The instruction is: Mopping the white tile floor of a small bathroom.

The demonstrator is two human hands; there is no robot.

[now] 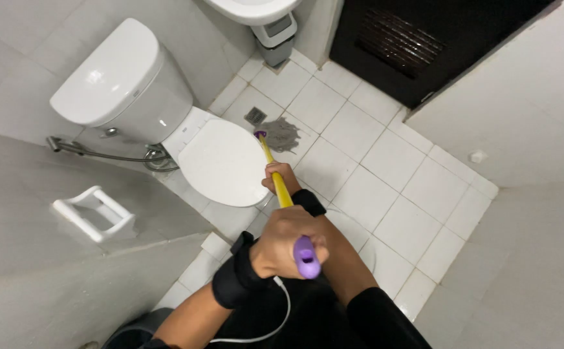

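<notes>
Closest to me, my left hand [285,242] is wrapped tight around the purple end cap [305,257] of the mop handle [281,183], the grip pressed fully round it. A black wrist strap sits on that arm, and a thin white cable [275,323] loops below it. Further down the yellow shaft my right hand [281,178] is clenched round the pole too, so both hands carry the mop. The handle runs away from me to the grey mop head [282,132], which lies flat on the white tiled floor [385,181], just beside the small square floor drain [255,116].

I judge I'm mid-stroke, scrubbing the patch of floor beside the toilet [165,110]. The next move, as I read it, calls for a steady push or pull along the tiles, keeping the strands clear of the drain grate.

The toilet's closed lid [222,161] sits right against the left of the pole and limits any swing that way. A hose sprayer [101,152] hangs on the wall beside the cistern, and a white paper holder [94,212] juts out nearer me. Beyond the mop, a small grey bin [277,40] stands under the basin [253,10], and a dark door [418,39] closes the far corner
</notes>
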